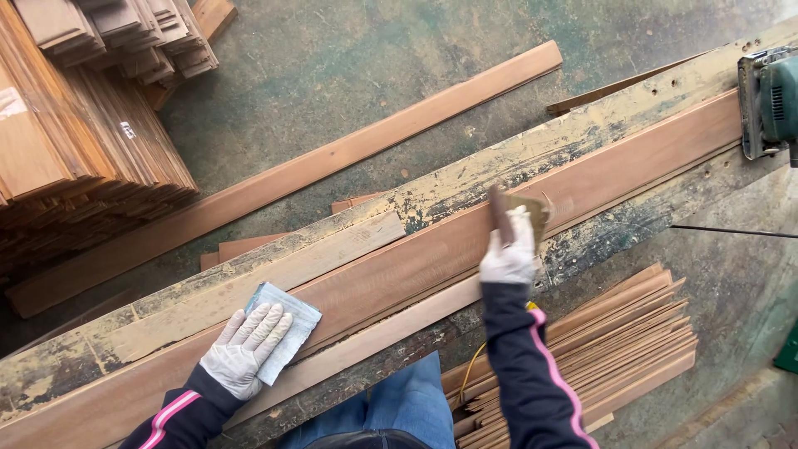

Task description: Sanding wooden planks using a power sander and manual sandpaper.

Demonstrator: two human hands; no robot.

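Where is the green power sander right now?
The green power sander sits at the top right of the head view, at the far end of the long reddish board, beyond the right hand.

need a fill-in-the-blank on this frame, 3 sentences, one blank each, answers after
1. The left hand presses a pale blue pad flat on the long reddish ____.
2. The right hand holds a small brown block against the same board, and both hands wear white ____.
3. The green power sander sits at the ____ end of the bench, touched by neither hand.

Answers: board; gloves; right
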